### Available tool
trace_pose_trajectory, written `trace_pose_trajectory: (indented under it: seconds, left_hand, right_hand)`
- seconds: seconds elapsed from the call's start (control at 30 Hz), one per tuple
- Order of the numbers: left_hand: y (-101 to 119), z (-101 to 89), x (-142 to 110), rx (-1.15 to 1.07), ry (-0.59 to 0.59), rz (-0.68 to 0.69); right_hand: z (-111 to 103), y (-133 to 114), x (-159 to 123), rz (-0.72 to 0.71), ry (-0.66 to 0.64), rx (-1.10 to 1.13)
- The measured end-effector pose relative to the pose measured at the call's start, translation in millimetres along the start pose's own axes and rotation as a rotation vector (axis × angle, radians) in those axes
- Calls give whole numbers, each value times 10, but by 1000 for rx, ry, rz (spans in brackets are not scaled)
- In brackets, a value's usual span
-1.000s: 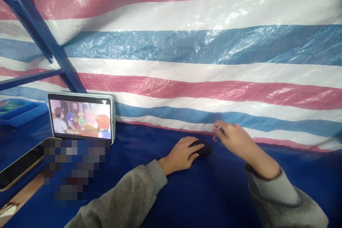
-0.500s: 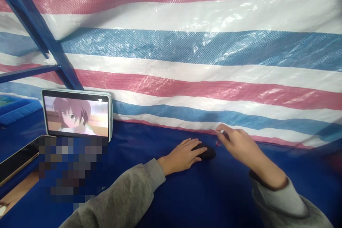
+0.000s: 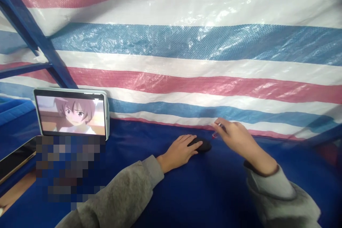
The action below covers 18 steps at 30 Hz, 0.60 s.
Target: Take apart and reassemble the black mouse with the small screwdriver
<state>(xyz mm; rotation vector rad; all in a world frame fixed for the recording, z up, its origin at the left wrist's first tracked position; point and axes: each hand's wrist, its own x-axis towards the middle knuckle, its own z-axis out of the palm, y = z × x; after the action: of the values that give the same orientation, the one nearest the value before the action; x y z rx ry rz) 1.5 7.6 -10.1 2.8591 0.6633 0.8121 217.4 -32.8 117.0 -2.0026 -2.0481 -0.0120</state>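
My left hand (image 3: 181, 152) lies over a black computer mouse (image 3: 204, 145) on the blue surface, its fingers spread across the back of the mouse and pressing it down. Just to the right and a little higher is my right hand (image 3: 234, 136), with thumb and fingers pinched together. A slim, small object with a red lower end (image 3: 214, 135) pokes out from that pinch, slanting down beyond the mouse. Most of it is hidden by the fingers, so its kind cannot be made out.
On the left a tablet (image 3: 71, 114) stands upright playing a cartoon. A phone (image 3: 18, 158) is held in another person's hand (image 3: 18, 194) beside a blurred patch. A striped plastic sheet (image 3: 171, 39) hangs behind the blue surface (image 3: 171, 199), with a blue metal frame (image 3: 40, 46) at left.
The whole view has shifted slightly left and up. My left hand stays on the mouse, and my right hand keeps its pinch, with the red-ended object showing a bit more. The tablet picture differs.
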Motion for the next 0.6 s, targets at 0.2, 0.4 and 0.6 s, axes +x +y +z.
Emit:
trace_pose_trajectory:
  seconds: [0.2,0.4,0.6]
  left_hand:
    - [-9,-5,0,-35,15,-23]
    - [-1,-15,-2,-44,36,-33]
    - [10,-9,-1,-47,27,-44]
  right_hand:
    - [-3,-54,-4,-9,60,13]
    - [36,-12,20,-15,38,33]
    - [20,-54,12,-1,51,2]
